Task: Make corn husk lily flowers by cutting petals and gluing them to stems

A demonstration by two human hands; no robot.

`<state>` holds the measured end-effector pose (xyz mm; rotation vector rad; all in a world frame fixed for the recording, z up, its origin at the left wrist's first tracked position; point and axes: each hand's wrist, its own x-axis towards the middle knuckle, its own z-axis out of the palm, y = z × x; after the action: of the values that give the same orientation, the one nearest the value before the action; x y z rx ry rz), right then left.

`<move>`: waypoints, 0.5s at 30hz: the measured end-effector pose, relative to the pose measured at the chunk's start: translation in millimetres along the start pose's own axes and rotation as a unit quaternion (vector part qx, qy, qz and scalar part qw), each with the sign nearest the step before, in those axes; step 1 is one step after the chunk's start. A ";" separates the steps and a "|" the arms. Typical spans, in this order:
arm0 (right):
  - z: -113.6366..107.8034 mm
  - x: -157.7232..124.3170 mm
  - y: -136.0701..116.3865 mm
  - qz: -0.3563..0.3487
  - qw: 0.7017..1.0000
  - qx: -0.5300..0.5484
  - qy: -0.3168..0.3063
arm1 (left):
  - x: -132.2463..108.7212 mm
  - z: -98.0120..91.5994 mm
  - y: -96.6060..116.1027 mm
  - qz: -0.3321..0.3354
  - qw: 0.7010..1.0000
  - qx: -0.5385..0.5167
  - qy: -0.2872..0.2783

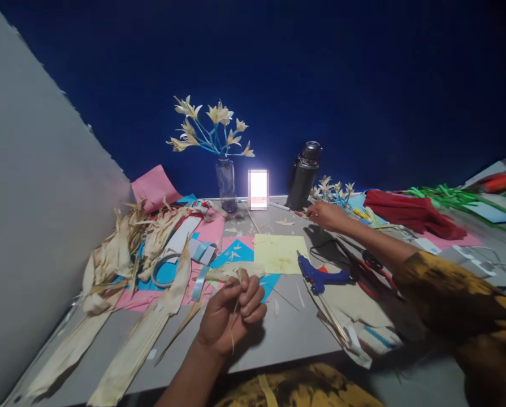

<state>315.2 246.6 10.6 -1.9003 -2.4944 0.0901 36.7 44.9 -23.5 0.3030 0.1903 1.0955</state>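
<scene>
Near the table's front, my left hand [236, 311] has its fingers curled round a thin pale strip of dried husk [233, 342], whose end pokes out below the palm. Behind it lies a broader piece of husk [219, 273]. My right hand [329, 217] reaches to the back of the table, beside the dark flask [304, 178]. Its fingertips are pinched together close to a small red-ended stick [297, 213]; what they grip is too small to make out. Under that arm rests a blue glue gun [323, 276], with its nozzle over a yellow paper sheet [278, 254].
A glass vase [226, 186] holds husk flowers [219, 113] on blue stems. Dried husks [125, 249] heap up on the left, along with a tape roll [163, 270]. Scissors [371, 261], a red cloth [409, 212] and green strips [431, 195] lie to the right.
</scene>
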 end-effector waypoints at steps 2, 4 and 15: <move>7.4 14.9 -4.5 -0.012 1.000 0.005 -0.008 | 2.4 -2.5 2.7 0.004 1.000 -0.007 0.008; 15.8 29.5 -13.0 -0.028 0.999 0.012 -0.020 | 4.8 -4.8 5.1 0.008 1.000 -0.015 0.014; 51.4 77.9 -36.3 -0.081 0.992 0.059 -0.076 | 15.8 -9.6 13.4 0.014 0.999 -0.016 0.044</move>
<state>257.6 309.8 -41.4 -1.7000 -2.6614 0.3867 29.6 66.1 -28.2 0.2289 0.2475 1.1387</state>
